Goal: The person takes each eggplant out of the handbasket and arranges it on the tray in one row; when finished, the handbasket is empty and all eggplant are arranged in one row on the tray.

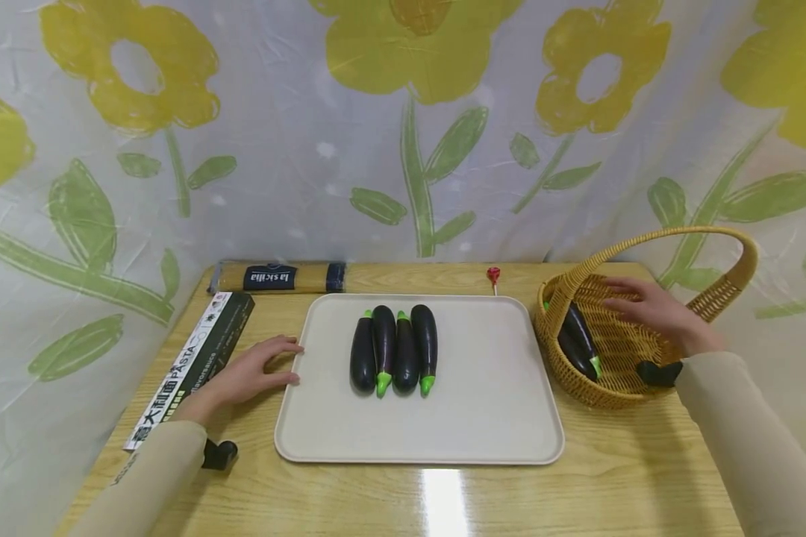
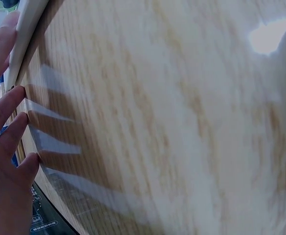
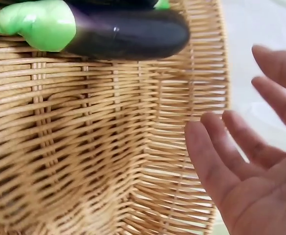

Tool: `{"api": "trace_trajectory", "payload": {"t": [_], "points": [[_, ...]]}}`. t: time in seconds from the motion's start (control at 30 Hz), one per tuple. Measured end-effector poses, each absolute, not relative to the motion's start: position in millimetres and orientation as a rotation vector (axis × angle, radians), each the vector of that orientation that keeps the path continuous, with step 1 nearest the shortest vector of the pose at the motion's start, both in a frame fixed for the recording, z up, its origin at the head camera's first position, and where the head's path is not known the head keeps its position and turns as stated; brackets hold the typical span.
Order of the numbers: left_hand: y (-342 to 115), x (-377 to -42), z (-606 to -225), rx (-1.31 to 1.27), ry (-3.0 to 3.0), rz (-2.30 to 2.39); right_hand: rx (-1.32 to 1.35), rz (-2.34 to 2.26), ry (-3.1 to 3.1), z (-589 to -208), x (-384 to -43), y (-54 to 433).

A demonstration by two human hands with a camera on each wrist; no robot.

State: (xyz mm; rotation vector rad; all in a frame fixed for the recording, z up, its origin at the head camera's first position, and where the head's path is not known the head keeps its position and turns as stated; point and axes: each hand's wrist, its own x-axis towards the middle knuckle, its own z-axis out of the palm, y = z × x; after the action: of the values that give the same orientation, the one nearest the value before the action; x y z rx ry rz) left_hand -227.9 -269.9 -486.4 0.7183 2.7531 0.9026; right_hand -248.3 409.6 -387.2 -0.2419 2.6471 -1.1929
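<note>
Several dark eggplants with green caps lie side by side, caps at alternating ends, on a cream tray. At the tray's left rim is my left hand, with thumb and fingertips against the edge and nothing held. My right hand hovers over the wicker basket, under its arched handle, with fingers spread and loosely bent. Inside the basket, against its left side, rest two eggplants. The right wrist view shows one eggplant apart from the empty right hand.
A dark and white pasta box lies slanted left of the tray, beside my left forearm. Behind it is a clear pack of spaghetti. A red lollipop lies behind the tray. A flowered curtain hangs along the table's back.
</note>
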Motion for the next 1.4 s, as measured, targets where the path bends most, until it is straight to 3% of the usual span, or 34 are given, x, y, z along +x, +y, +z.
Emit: {"api": "trace_trajectory", "payload": {"t": [0.6, 1.4], "points": [[-270, -229, -488, 0.721, 2.754, 0.89, -0.261, -1.356, 2.371, -424, -263, 399], [-270, -229, -487, 0.724, 2.764, 0.893, -0.137, -1.276, 2.425, -422, -260, 407]]}}
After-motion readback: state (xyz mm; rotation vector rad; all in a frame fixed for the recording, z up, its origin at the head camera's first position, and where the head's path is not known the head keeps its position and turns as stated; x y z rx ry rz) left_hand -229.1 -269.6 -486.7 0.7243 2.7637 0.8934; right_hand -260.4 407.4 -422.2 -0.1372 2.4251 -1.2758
